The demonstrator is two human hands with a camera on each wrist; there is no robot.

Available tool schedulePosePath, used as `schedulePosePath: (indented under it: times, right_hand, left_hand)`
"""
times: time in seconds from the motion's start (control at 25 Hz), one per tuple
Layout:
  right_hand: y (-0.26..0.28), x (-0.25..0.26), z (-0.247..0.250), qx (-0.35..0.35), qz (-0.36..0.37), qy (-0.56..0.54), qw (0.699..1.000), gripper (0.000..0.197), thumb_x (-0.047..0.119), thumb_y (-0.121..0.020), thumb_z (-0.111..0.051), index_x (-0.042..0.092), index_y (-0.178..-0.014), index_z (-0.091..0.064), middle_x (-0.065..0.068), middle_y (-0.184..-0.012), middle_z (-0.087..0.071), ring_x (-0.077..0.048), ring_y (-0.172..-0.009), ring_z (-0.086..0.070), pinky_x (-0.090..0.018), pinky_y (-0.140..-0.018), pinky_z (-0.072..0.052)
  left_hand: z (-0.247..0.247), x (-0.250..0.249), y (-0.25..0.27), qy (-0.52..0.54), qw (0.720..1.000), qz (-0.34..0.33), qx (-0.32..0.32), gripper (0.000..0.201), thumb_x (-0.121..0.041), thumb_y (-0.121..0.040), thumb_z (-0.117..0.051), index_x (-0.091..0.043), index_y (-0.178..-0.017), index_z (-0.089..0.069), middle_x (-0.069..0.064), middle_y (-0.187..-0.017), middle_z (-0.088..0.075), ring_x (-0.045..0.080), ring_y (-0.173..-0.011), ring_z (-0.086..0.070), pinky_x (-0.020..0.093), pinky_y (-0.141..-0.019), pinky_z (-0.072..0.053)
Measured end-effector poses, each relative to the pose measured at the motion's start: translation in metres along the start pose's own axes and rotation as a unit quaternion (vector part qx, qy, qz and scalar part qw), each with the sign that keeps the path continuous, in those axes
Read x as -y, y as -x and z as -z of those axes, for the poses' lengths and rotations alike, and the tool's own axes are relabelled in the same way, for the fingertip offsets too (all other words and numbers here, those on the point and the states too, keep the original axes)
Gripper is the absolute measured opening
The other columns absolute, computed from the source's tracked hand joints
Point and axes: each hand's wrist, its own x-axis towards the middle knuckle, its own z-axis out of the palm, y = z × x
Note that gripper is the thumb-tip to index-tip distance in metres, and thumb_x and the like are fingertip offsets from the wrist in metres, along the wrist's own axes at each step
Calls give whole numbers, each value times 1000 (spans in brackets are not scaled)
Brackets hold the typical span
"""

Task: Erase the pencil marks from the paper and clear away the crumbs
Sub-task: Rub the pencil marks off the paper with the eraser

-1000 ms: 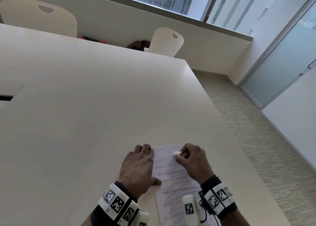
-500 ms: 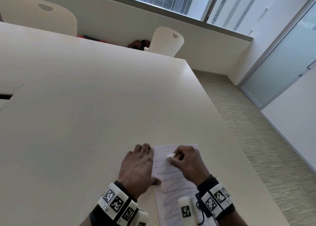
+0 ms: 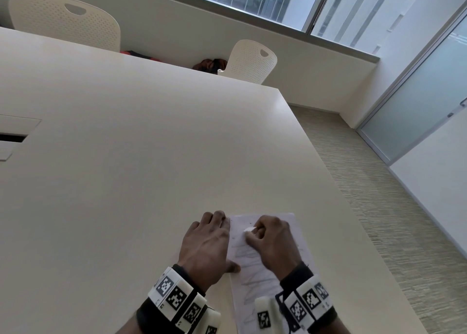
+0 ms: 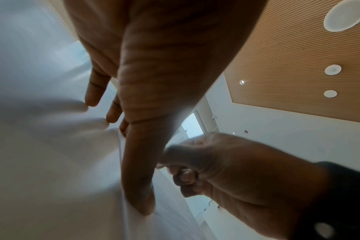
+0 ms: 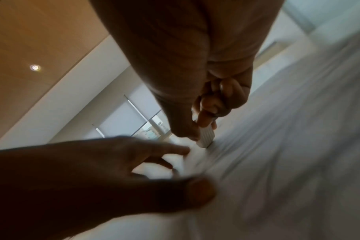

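We see a large cream table (image 3: 141, 141) filling most of the head view, its right edge running diagonally down the frame. At lower centre a sheet of paper (image 3: 262, 278) lies flat on it near that edge. At the far left edge sits a recessed panel (image 3: 15, 136) with a dark slot.

In the head view the paper (image 3: 265, 278) runs off the bottom edge, its lower right part hidden behind the right hand (image 3: 271, 242) and wrist, and only a sliver of the eraser (image 3: 249, 229) shows between the fingers (image 3: 252, 238). The pencil marks (image 3: 255, 280) are faint, and any crumbs are too small to tell. The right wrist view is smeared with blur, so the paper's lines and the left hand (image 5: 88, 175) at lower left lack detail.
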Motion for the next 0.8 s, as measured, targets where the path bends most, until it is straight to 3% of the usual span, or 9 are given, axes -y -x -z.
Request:
schedulePosePath:
  times: [0.08, 0.24, 0.4, 0.52, 0.68, 0.8]
  right_hand:
    - [11, 13, -10, 47, 36, -23, 998, 17, 28, -76, -75, 15, -71, -65, 1, -63, -66, -9, -58, -62, -26, -55, -51]
    - [-4, -1, -3, -2, 9, -38, 999, 17, 29, -75, -77, 16, -72, -66, 5, -61, -65, -7, -58, -62, -23, -55, -51]
    - [7, 10, -9, 57, 50, -53, 996, 16, 26, -78, -78, 17, -72, -66, 4, -63, -65, -6, -55, -59, -19, -53, -50]
    - [-4, 5, -9, 4, 37, -55, 998, 16, 24, -78, -78, 17, -73, -65, 4, -62, -65, -7, -57, -60, -18, -53, -49]
    - [-7, 12, -15, 28, 56, -64, 996, 14, 20, -78, -77, 15, -74, -65, 2, -63, -66, -11, -58, -61, -23, -56, -50]
    - [-12, 12, -16, -1, 44, -78, 996, 14, 18, -77, -77, 14, -73, -65, 0, -62, -66, -11, -59, -62, -24, -56, -50]
  left_hand:
    - [0, 0, 0, 2, 1000, 1, 0, 104, -70, -73, -68, -17, -153, -26, -5, -149, -27, 16, -135, -27, 31, -110, -31]
    - [-1, 1, 0, 5, 1000, 2, 1, 105, -71, -72, -69, -17, -152, -27, -6, -147, -28, 16, -134, -28, 31, -109, -32]
    - [0, 1, -1, 8, 1000, 3, 0, 104, -70, -72, -70, -17, -151, -28, -5, -148, -28, 16, -134, -28, 31, -109, -32]
    - [-1, 1, 0, 9, 1000, 2, 1, 104, -70, -72, -69, -17, -152, -28, -5, -148, -28, 16, -135, -28, 31, -109, -32]
    - [-1, 2, 0, 12, 1000, 1, -6, 102, -68, -73, -69, -18, -152, -28, -5, -148, -27, 16, -135, -27, 31, -110, -31]
    - [-1, 1, 0, 11, 1000, 1, -5, 100, -68, -73, -70, -19, -150, -30, -6, -146, -29, 15, -134, -28, 30, -109, -31]
